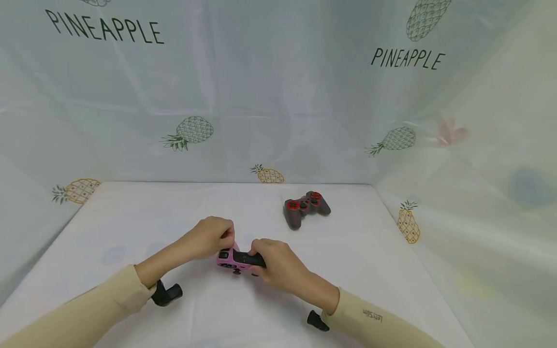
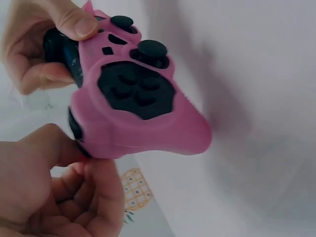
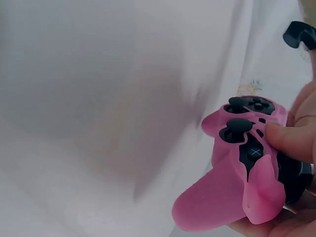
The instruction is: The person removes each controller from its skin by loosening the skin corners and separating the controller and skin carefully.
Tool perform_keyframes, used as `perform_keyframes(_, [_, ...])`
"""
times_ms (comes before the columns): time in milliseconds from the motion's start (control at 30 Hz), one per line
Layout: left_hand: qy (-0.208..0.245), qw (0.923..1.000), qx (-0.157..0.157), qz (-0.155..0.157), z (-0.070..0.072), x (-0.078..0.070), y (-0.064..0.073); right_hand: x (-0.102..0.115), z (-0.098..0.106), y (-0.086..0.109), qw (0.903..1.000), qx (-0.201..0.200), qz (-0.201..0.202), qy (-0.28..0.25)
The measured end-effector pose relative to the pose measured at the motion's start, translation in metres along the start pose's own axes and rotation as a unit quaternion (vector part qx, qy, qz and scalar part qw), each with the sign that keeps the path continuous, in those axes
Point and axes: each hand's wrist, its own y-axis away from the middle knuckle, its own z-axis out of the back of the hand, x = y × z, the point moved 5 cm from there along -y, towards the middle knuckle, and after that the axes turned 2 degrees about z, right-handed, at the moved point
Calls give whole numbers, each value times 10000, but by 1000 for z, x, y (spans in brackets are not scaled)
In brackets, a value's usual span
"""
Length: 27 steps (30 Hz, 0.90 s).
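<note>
A black game controller (image 1: 249, 258) in a pink silicone cover (image 1: 226, 261) is held above the white table, its thumbsticks facing the near side. The right hand (image 1: 278, 263) grips it, thumb on the front face and fingers around the back. At the other end, the left hand (image 1: 211, 237) pinches the cover's edge by the shoulder buttons, its fingers curled in the left wrist view. Bare black casing shows along the top side. Beside the X button in the right wrist view, a loose pink flap (image 3: 264, 192) of the cover stands away from the casing.
A dark controller with red button areas (image 1: 306, 208) lies farther back on the white-covered table (image 1: 348, 241). Behind and around the table hangs a pale curtain (image 1: 278, 96) printed with pineapples. Black wrist mounts (image 1: 167, 293) sit below the sleeves.
</note>
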Motion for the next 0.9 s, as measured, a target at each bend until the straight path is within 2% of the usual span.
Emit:
perform_keyframes(167, [680,9971,142,303,1,16,9,3,0,-4,9999,118,1,-97])
perform_keyframes(300, [1019,9929,516,321,-6,23,17,0,-3,-6,9980,445,-1,-446])
perform_keyframes(433, [1473,9829,1093,142,-15,25,20,-9,-6,-5,9956,696,110,-609])
perform_keyframes(567, [1858,9687,1644,-13,-21,24,17,-15,-5,-4,9942,736,490,-608])
perform_keyframes(633, [1920,9641,1830,-126,-23,24,14,-17,-4,-5,9929,766,663,-622])
perform_keyframes(733, [1939,9597,2001,-367,-24,26,11,-22,-4,-7,9908,872,774,-684])
perform_keyframes(900, [1901,9564,2059,-824,-25,30,8,-30,-3,-10,9881,1034,808,-808])
